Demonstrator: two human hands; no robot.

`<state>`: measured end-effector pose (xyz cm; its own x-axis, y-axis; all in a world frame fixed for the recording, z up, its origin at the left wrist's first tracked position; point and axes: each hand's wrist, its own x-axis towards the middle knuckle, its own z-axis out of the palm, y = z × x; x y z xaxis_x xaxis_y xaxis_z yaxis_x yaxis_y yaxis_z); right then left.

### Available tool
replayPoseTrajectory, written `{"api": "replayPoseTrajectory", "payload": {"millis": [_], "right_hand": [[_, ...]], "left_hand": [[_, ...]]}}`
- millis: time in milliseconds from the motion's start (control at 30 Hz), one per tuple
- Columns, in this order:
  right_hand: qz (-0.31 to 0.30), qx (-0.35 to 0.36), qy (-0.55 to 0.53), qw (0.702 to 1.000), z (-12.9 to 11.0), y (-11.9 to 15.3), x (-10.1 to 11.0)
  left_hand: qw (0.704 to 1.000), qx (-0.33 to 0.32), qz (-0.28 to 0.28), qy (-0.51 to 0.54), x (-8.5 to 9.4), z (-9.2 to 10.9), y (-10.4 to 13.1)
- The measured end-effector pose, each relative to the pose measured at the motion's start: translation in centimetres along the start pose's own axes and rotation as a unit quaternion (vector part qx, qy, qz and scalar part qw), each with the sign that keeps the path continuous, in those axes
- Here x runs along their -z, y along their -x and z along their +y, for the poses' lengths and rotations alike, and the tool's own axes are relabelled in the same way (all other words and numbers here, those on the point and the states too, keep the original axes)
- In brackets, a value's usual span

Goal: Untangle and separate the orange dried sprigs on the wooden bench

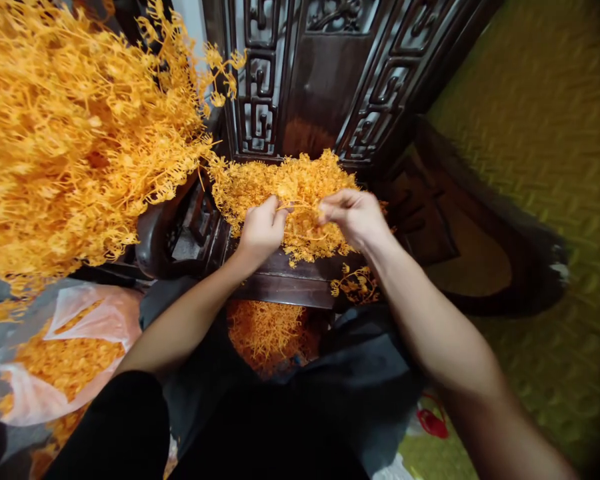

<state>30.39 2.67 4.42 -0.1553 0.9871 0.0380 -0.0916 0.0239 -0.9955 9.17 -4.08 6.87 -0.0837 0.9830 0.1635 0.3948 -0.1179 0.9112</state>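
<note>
Both hands are raised over a pile of orange plastic-looking sprigs (313, 175) on a dark wooden chair seat (285, 290). My left hand (264, 230) is closed, thumb against the fingers, on one end of a thin orange sprig (300, 205). Across from it my right hand (355, 213) pinches near the sprig's other end; the fingertips partly hide what they grip. The sprig blends with the pile behind it, so its full shape is hard to make out. A few loose sprigs (356, 285) lie at the seat's front right edge, below my right hand.
A large heap of orange sprigs (75, 133) fills the left side, by the chair's armrest (155, 240). A carved chair back (320, 87) rises behind the pile. Lower left lies a plastic bag (100, 313) with orange pieces. More sprigs (267, 333) sit below the seat, between my legs.
</note>
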Motion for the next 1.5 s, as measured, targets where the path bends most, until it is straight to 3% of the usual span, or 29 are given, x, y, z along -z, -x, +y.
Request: {"api": "replayPoseTrajectory", "payload": {"millis": [67,133,200,300,433,500,567,633,733,833,1033,1100,1167,1233,1300,1433,1500], "right_hand": [[0.138,0.049,0.013,0.989,0.6,-1.6,2.4],[0.183,0.049,0.057,0.980,1.4,-2.4,4.1],[0.116,0.040,0.143,0.982,1.8,-2.3,4.7],[-0.002,0.120,0.259,0.958,0.8,-0.6,3.7],[-0.136,0.213,0.240,0.937,-2.7,2.8,1.1],[-0.205,0.246,0.259,0.911,-4.1,4.2,0.0],[-0.238,0.280,0.288,0.884,-4.8,5.0,-0.7],[-0.245,0.285,0.278,0.884,-4.7,5.0,-0.9],[-0.218,0.253,0.215,0.918,-4.0,3.9,-0.4],[-0.176,0.216,0.169,0.945,-3.4,2.5,-0.1],[-0.144,0.168,0.133,0.966,-2.4,1.4,-1.0],[-0.125,0.141,0.136,0.973,-2.0,0.9,-0.1],[-0.050,0.119,0.118,0.985,-1.5,0.3,1.8],[0.061,0.112,0.073,0.989,-0.7,-0.4,4.0],[0.100,0.093,0.055,0.989,0.3,-0.9,5.3],[0.002,0.027,0.126,0.992,2.4,-1.6,4.2],[0.001,0.027,0.129,0.991,3.2,-1.9,3.0]], "left_hand": [[0.995,-0.052,0.008,-0.088,0.7,0.3,0.1],[0.984,-0.088,-0.027,-0.151,1.1,0.5,0.3],[0.973,-0.115,-0.081,-0.184,1.0,0.5,0.4],[0.956,-0.147,-0.151,-0.203,0.5,0.3,0.6],[0.942,-0.179,-0.206,-0.196,-0.1,-0.4,0.8],[0.935,-0.198,-0.228,-0.188,-0.2,-0.8,0.9],[0.929,-0.213,-0.246,-0.176,-0.2,-1.0,1.0],[0.929,-0.213,-0.257,-0.157,-0.1,-0.8,1.1],[0.938,-0.167,-0.276,-0.129,0.2,0.0,1.1],[0.948,-0.062,-0.299,-0.094,0.4,1.2,0.7],[0.948,0.076,-0.306,0.049,0.7,2.1,0.4],[0.942,0.108,-0.307,0.078,1.6,2.1,0.7],[0.935,0.133,-0.317,0.089,2.9,2.1,1.0],[0.937,0.137,-0.310,0.086,4.2,2.0,1.3],[0.947,0.118,-0.291,0.065,4.8,1.8,1.4],[0.965,0.022,-0.261,0.005,3.6,1.4,1.3],[0.969,-0.036,-0.245,-0.012,2.8,1.3,1.4]]}}
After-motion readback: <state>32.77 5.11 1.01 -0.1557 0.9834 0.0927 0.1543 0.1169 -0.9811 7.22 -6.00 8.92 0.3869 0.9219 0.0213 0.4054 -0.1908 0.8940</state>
